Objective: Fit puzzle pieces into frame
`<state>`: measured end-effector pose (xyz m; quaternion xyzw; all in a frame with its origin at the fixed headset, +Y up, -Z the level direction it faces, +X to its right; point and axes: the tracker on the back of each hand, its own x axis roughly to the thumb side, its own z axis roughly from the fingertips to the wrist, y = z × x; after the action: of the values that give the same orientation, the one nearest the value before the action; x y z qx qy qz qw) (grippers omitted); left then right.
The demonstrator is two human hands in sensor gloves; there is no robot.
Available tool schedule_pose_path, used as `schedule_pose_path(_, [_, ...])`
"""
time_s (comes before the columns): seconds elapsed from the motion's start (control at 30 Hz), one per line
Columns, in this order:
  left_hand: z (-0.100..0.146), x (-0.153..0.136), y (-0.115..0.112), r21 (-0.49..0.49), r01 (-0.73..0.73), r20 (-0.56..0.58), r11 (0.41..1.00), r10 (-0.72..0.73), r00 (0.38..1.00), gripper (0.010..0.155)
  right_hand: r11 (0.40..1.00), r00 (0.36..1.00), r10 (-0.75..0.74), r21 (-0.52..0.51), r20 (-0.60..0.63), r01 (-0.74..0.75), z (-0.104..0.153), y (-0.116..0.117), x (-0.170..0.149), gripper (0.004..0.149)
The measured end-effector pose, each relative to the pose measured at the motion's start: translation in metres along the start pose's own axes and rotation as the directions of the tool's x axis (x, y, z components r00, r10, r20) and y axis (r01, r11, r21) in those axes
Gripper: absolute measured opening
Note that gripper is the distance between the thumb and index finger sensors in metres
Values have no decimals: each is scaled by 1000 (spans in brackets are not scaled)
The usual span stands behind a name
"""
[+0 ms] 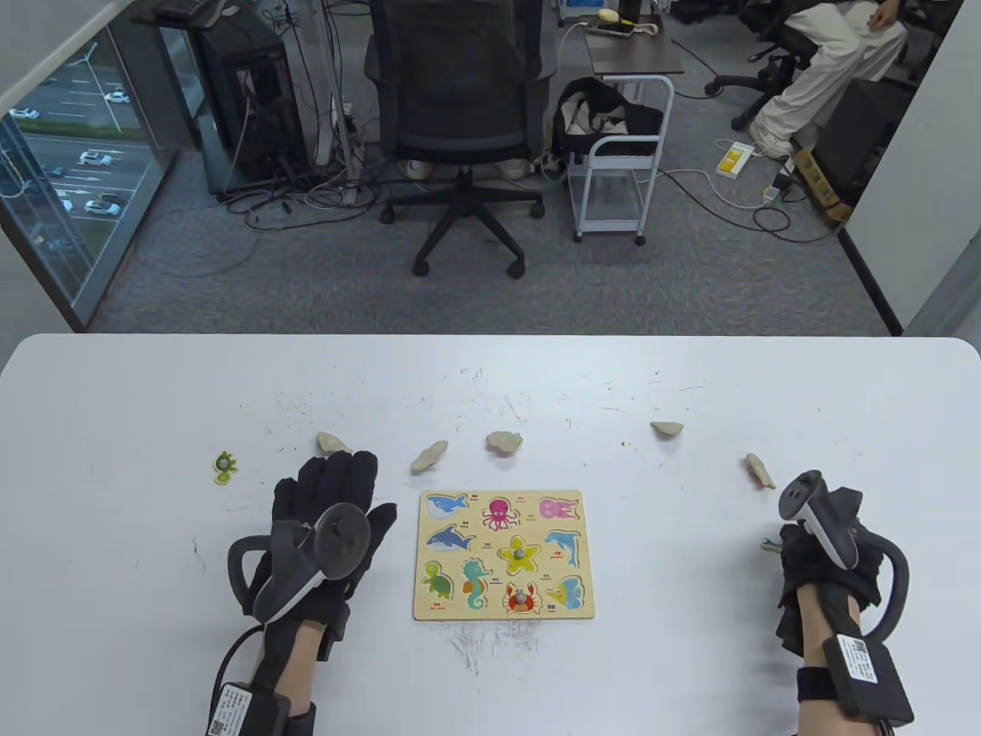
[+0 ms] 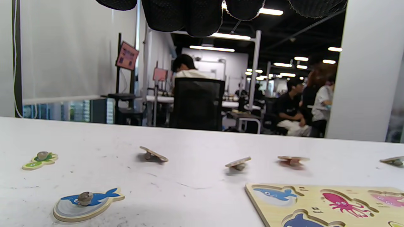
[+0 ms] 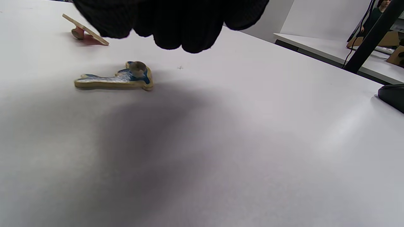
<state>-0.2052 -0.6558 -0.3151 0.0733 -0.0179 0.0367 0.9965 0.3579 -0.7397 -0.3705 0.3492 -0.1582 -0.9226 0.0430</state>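
Table view shows the frame (image 1: 504, 556) at lower centre; left hand (image 1: 326, 537) flat, right hand (image 1: 820, 567) curled, both empty. Face-down pieces (image 1: 503, 441) risk wrong-slot fits until flipped.

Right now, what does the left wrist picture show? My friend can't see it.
A white table with a blue whale piece lying knob-up in front and the puzzle frame at lower right. Farther back lie a green turtle piece and several pieces flipped face-down. Black gloved fingers hang from the top.
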Motion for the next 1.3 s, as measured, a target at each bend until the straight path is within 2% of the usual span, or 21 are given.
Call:
schedule_pose_path(0.4, [-1, 0, -1, -10, 6, -4, 1000, -6, 1000, 73, 995, 994, 96, -6, -47, -97, -10, 19, 18, 46])
schedule_pose_path(0.97, [-1, 1, -1, -9, 4, -1, 1000, -4, 1000, 73, 999, 998, 31, -19, -55, -32, 0, 12, 13, 44])
schedule_pose_path(1.17, [-1, -1, 0, -4, -4, -1, 1000, 4, 1000, 73, 999, 999, -40, -22, 11, 40, 7, 0, 12, 43])
schedule_pose_path(1.3, [-1, -1, -1, -3, -6, 0, 1000, 6, 1000, 73, 996, 991, -58, -67, 117, 66, 21, -14, 22, 44])
